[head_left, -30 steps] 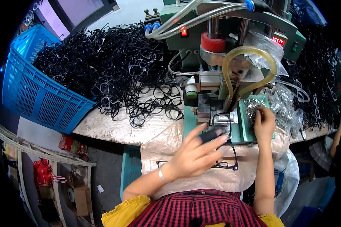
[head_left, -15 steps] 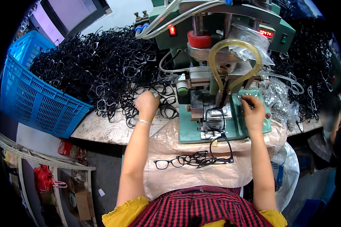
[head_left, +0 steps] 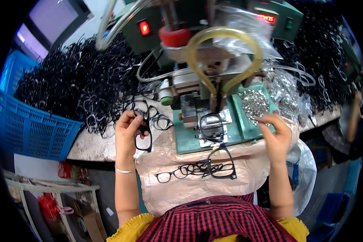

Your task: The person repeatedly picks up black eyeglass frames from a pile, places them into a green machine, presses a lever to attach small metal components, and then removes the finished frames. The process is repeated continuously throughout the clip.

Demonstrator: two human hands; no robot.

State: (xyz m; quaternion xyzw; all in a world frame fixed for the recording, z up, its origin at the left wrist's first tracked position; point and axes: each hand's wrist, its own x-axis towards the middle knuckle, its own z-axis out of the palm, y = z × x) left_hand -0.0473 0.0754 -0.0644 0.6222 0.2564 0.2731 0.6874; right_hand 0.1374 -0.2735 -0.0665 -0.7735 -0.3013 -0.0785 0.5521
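Note:
My left hand [head_left: 128, 130] holds a black eyeglass frame [head_left: 144, 130] upright, just in front of the big heap of black frames [head_left: 80, 82]. My right hand [head_left: 277, 133] pinches something very small, too tiny to make out, beside the green tray of small silver metal parts [head_left: 254, 103]. Between my hands another black frame [head_left: 212, 126] sits clamped on the bed of the green press machine [head_left: 201, 72]. Several finished frames [head_left: 197, 169] lie on the plastic sheet over my lap.
A blue plastic basket [head_left: 26, 125] full of frames stands at the left table edge. More black frames [head_left: 322, 52] are piled at the right. Yellow hoses [head_left: 226, 44] loop over the machine. Clear bags of parts [head_left: 286, 86] lie right of the tray.
My left hand has drawn back from the heap toward me with one black frame in it. My right hand has lifted slightly from the parts tray.

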